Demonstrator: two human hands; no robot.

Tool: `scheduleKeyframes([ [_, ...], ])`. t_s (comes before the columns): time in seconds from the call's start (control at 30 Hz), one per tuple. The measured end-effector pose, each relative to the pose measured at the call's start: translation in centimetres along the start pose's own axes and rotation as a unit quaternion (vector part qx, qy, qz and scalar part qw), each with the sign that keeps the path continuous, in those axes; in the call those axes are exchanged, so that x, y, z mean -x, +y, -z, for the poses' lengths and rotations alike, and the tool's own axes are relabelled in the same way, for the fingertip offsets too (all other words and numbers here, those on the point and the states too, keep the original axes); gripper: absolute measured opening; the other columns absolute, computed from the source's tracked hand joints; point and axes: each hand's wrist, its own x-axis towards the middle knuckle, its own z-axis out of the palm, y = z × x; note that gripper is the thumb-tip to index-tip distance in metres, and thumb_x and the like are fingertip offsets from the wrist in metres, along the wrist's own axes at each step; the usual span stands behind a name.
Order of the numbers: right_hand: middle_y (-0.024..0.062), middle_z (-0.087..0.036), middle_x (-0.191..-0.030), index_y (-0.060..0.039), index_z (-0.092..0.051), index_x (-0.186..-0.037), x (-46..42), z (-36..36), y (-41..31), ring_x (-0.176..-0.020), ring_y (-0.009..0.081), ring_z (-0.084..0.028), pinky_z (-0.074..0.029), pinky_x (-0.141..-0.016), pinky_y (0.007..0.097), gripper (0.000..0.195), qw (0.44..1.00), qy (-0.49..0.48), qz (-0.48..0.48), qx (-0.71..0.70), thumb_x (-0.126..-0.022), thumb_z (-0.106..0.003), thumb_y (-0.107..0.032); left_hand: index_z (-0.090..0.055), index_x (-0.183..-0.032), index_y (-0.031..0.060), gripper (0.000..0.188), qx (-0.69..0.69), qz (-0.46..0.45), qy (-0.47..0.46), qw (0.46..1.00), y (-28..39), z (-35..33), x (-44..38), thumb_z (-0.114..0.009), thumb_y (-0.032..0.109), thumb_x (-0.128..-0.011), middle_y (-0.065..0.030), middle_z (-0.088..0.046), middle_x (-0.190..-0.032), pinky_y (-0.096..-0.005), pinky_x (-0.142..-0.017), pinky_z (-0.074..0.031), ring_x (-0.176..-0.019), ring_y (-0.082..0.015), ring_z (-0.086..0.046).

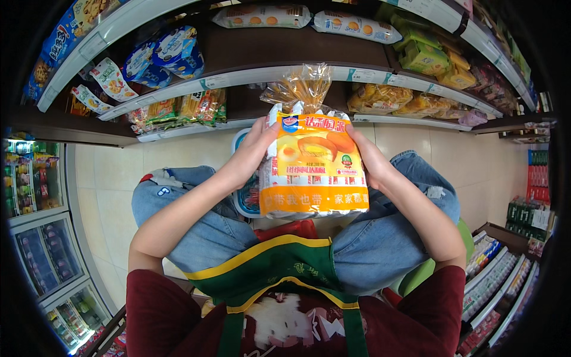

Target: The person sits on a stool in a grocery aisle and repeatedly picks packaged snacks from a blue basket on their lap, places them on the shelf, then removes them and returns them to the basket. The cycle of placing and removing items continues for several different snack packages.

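A large clear and orange plastic bag of packaged pies [316,160] is held up between my two hands, its gathered top pointing at the shelves. My left hand [256,149] grips its left side, the thumb on the front near the top corner. On the opposite side my right hand [369,156] presses against the bag, thumb near the upper right corner. Individually wrapped pieces show through the lower part of the bag. Behind it, partly hidden, a blue plastic basket [241,205] stands on the tiled floor between my knees.
A shelf edge with price tags [232,80] curves across in front, with blue snack tubs [176,51], long biscuit packs [263,17] and bagged bread [379,97] around it. A red object [290,230] lies below the bag. Glass-door coolers [49,254] stand at left, more racks [495,276] at right.
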Motion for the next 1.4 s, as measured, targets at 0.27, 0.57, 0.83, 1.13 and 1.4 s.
scheduleKeyframes([
  [0.27,0.0154,-0.060,-0.115,-0.0027,-0.042,-0.121,-2.3,0.4,2.2,-0.100,0.0222,-0.065,-0.057,-0.085,0.0373,0.037,0.995,0.065,0.081,0.004,-0.101,-0.047,-0.033,-0.028,-0.146,0.0056,0.055,-0.155,-0.049,-0.010,0.987,0.0,-0.2,0.9,-0.047,0.034,-0.103,-0.0139,-0.055,-0.126,-0.0262,-0.077,-0.052,-0.104,-0.0168,-0.061],
  [0.57,0.0139,-0.064,-0.119,-0.0040,-0.047,-0.125,-3.6,0.9,2.9,-0.104,0.0232,-0.067,-0.055,-0.091,0.0381,0.043,0.993,0.007,0.048,-0.105,-0.100,-0.046,-0.039,-0.023,-0.154,0.0150,0.056,-0.040,-0.080,-0.088,0.992,1.9,-0.5,2.0,-0.038,0.033,-0.104,-0.0082,-0.045,-0.138,-0.0223,-0.057,-0.055,-0.105,-0.0126,-0.058],
  [0.83,0.0129,-0.059,-0.118,-0.0054,-0.044,-0.122,-2.9,0.1,2.1,-0.107,0.0187,-0.062,-0.052,-0.092,0.0312,0.031,0.981,0.032,0.182,-0.065,-0.102,-0.046,-0.030,-0.029,-0.153,0.0129,0.054,-0.102,-0.091,-0.073,0.988,2.4,0.2,2.3,-0.041,0.030,-0.103,-0.0074,-0.050,-0.133,-0.0226,-0.071,-0.051,-0.108,-0.0098,-0.054],
  [1.13,0.0117,-0.059,-0.114,-0.0058,-0.041,-0.132,-2.2,0.3,0.7,-0.103,0.0136,-0.059,-0.051,-0.087,0.0285,0.040,0.921,0.066,0.369,0.105,-0.098,-0.059,-0.018,-0.037,-0.147,0.0110,0.049,-0.177,-0.147,-0.023,0.973,1.4,1.5,0.6,-0.052,0.021,-0.101,-0.0110,-0.055,-0.132,-0.0303,-0.089,-0.047,-0.099,-0.0145,-0.056],
  [1.4,0.0156,-0.063,-0.110,-0.0077,-0.046,-0.127,0.4,-2.3,0.2,-0.096,0.0310,-0.067,-0.054,-0.081,0.0385,0.067,0.731,0.172,0.490,0.442,-0.071,-0.078,-0.027,-0.024,-0.149,0.0075,0.073,-0.248,-0.116,0.052,0.960,-2.0,2.3,-1.1,-0.061,0.041,-0.096,-0.0204,-0.051,-0.133,-0.0359,-0.100,-0.045,-0.122,-0.0309,-0.055],
])
